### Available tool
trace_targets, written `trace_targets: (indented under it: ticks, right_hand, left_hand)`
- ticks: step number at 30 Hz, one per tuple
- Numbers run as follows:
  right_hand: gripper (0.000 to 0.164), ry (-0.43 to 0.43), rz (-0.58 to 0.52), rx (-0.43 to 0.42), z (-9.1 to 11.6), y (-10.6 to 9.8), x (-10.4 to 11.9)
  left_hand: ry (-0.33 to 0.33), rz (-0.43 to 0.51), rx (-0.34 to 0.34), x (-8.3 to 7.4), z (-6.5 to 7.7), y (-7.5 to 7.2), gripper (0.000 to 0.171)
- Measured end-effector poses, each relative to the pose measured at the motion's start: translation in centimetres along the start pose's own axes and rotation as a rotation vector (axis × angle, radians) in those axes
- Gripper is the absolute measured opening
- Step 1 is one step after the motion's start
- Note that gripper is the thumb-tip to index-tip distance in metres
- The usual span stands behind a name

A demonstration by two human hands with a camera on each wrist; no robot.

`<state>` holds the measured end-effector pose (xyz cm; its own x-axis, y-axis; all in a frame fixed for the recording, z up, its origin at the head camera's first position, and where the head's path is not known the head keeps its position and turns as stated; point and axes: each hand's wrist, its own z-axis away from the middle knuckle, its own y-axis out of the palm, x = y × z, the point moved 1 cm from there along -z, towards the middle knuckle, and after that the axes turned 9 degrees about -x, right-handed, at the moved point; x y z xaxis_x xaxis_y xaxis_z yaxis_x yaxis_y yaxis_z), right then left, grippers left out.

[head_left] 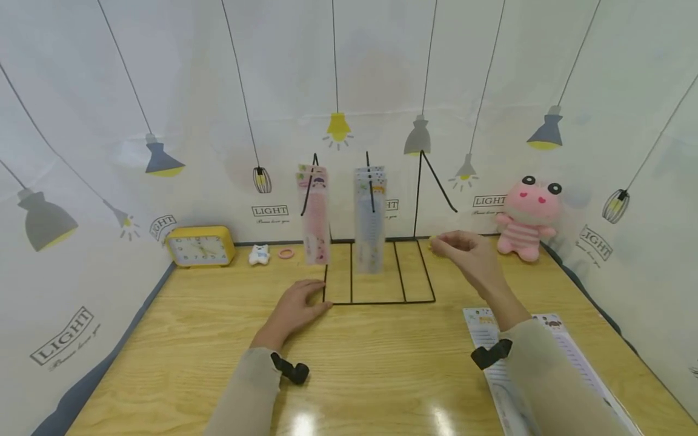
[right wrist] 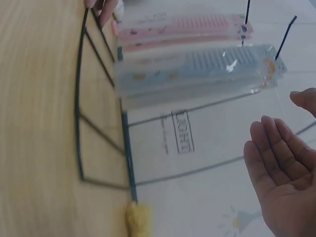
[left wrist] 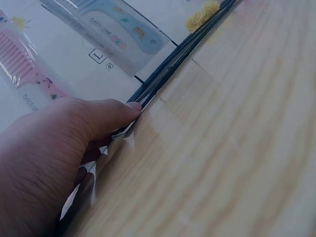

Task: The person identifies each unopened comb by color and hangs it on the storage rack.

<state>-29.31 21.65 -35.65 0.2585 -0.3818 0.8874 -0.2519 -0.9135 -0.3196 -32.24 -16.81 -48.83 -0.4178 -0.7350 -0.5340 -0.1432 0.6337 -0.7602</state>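
Observation:
A black wire display rack (head_left: 382,303) stands on the table with three slanted hooks. Packaged pink combs (head_left: 314,224) hang from its left hook, and packaged blue combs (head_left: 369,230) from the middle one. My left hand (head_left: 299,306) holds the front left corner of the rack's base; in the left wrist view the thumb (left wrist: 121,111) lies on the bar and the fingers go partly hidden below it. Below the right hook (head_left: 438,181), my right hand (head_left: 471,260) is raised beside the rack. In the right wrist view its fingers (right wrist: 274,153) are extended, thumb apart, with nothing between them.
More packaged combs (head_left: 482,339) lie at the front right, partly under my right sleeve. A yellow clock (head_left: 200,246), a small white figure (head_left: 259,254) and a pink ring (head_left: 286,253) are at the back left. A pink plush toy (head_left: 528,221) and yellow flowers (left wrist: 202,16) are toward the back right.

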Motion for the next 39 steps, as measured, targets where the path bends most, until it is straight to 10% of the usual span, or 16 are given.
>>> trace_targets:
  ticks: [23,39]
  right_hand:
    - [0.042,-0.028,0.280,0.239,4.0,-9.2,-14.1]
    - [0.019,-0.166,0.235,0.319,4.6,-9.2,-16.1]
  left_hand:
    - [-0.028,0.004,0.049,0.3,-0.1,0.1,0.063]
    - [-0.049,0.007,0.043,0.2,0.0,0.2,0.062]
